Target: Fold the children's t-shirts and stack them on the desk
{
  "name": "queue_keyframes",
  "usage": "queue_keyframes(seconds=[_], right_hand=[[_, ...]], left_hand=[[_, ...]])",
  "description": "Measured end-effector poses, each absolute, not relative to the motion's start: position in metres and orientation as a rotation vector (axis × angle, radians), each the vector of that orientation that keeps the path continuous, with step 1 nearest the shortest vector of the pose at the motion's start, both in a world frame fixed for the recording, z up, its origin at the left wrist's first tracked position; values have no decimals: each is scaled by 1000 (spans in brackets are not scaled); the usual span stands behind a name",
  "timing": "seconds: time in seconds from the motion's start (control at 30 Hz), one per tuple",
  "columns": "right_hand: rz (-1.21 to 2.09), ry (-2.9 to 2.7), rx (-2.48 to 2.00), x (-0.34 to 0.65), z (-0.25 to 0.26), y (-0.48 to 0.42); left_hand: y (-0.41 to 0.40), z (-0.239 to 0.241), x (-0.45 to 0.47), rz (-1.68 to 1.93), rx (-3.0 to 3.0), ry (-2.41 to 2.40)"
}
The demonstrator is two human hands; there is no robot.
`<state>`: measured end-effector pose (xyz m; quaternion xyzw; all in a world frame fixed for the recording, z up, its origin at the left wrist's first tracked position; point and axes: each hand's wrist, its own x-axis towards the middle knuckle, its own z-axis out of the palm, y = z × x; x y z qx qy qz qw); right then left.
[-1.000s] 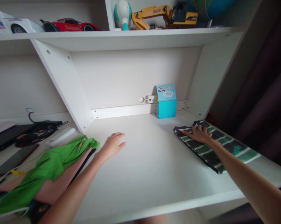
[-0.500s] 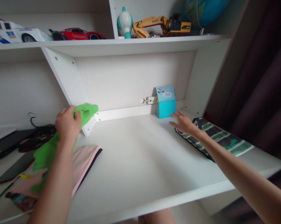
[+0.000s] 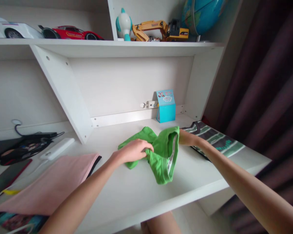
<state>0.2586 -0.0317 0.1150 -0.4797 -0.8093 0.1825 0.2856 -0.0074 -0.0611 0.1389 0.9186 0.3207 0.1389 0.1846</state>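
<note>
The green garment (image 3: 162,151) has moved from eight o'clock to centre; the left hand (image 3: 138,149) pinches it, probably for steadiness; the right hand (image 3: 184,137), largely hidden behind, I cannot tell.

The green garment (image 3: 158,157), a second ago draped over the pink cloth (image 3: 61,178), then lifted by one end, now lies in folds over the middle of the desk (image 3: 122,195), its opening gaping just right of the grip. The person's left hand (image 3: 138,149), empty at first, now pinches the fabric. Well to the left of the grip, the pink cloth has been uncovered. The right hand (image 3: 182,136), previously on the striped cloth (image 3: 220,138), then raised from it, has come in right of the grip, mostly hidden behind the garment.
</note>
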Motion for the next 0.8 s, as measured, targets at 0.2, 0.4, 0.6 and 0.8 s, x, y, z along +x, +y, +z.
queue_keyframes(seconds=[0.2, 0.4, 0.6, 0.8], right_hand=[[1079, -2261, -1316, 288, 80, -54], [1162, -2377, -1310, 286, 69, -96], [879, -2290, -1473, 270, 36, -103], [1077, -1872, -1373, 265, 39, -97]], left_hand=[[-82, 93, -20, 105, 2587, 832], [-90, 82, -38, 174, 2542, 811], [-83, 82, -48, 224, 2562, 899], [-81, 104, -55, 573, 2617, 1318]])
